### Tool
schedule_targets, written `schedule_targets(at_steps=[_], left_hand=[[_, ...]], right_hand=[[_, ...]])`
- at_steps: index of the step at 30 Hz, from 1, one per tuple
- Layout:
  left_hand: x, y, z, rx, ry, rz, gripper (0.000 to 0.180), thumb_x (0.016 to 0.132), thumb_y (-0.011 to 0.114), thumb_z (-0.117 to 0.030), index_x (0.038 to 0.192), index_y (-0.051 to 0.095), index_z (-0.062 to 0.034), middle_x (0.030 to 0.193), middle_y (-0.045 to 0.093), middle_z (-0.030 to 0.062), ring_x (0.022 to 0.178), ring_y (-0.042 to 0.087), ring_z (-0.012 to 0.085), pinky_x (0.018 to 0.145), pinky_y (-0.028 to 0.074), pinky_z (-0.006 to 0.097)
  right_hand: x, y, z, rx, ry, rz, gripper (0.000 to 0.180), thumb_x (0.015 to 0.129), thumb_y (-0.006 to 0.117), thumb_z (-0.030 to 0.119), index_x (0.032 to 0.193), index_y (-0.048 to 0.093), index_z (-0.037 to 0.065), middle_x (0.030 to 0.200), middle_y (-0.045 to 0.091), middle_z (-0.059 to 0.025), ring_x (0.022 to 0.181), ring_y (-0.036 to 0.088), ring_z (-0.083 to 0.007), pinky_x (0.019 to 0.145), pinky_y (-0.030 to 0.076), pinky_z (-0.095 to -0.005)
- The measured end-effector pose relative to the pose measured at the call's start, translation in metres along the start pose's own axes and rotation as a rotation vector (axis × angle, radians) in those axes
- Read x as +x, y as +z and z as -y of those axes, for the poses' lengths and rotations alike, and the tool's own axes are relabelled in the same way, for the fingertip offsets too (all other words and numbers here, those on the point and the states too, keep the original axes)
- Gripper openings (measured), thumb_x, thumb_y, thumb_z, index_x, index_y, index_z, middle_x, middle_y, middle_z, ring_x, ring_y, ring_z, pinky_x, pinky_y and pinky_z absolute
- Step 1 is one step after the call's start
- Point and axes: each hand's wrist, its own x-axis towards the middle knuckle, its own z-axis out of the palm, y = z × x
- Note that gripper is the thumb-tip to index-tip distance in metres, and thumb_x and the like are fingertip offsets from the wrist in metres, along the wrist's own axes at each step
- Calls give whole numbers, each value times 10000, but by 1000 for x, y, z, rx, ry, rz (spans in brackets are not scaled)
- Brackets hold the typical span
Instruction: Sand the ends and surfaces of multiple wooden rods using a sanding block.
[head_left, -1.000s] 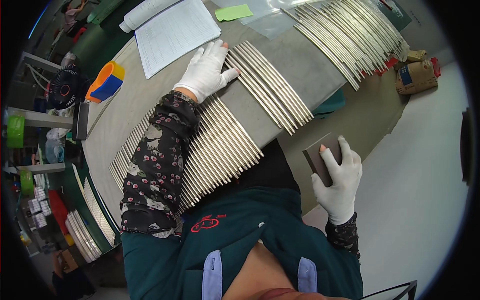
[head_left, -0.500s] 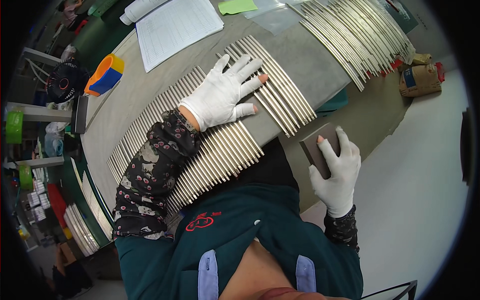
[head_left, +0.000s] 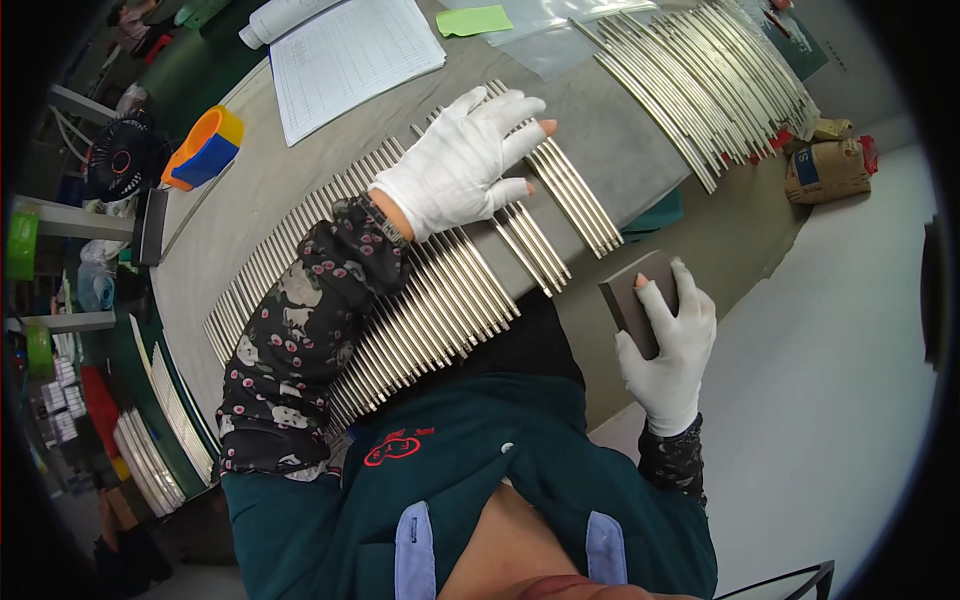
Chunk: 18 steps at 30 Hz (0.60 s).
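A long row of thin metal rods [head_left: 430, 290] lies side by side across a grey table [head_left: 640, 150]. My left hand [head_left: 465, 160], in a white glove with open fingertips, rests flat with spread fingers on the rods near the row's right end. My right hand [head_left: 670, 345], also gloved, hangs off the table's near edge and grips a dark grey-brown sanding block [head_left: 635, 300]. A second batch of rods [head_left: 710, 80] lies at the far right of the table.
A printed sheet of paper [head_left: 350, 55], a green note [head_left: 472, 20] and clear plastic bags [head_left: 560, 40] lie at the table's far side. An orange and blue tape roll [head_left: 205, 148] and a black fan [head_left: 125, 160] sit at left. A brown box [head_left: 830, 165] stands on the floor.
My left hand has slid to the right along the rods, fingers spreading, to the row's right end. My right hand keeps holding the block and has barely moved.
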Motion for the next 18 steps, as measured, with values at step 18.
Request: schedule_targets(at_steps=[18], left_hand=[[-71,-26,21,31,12,181,752,938,287,-650,1440,358,-96,1395,390,211,1315,382,381,1133,189,588]], right_hand=[[-4,7,-3,10,24,82,588,587,729,137,1166,624,148,1325,472,-241,1070,510,-377,919,410,-458]])
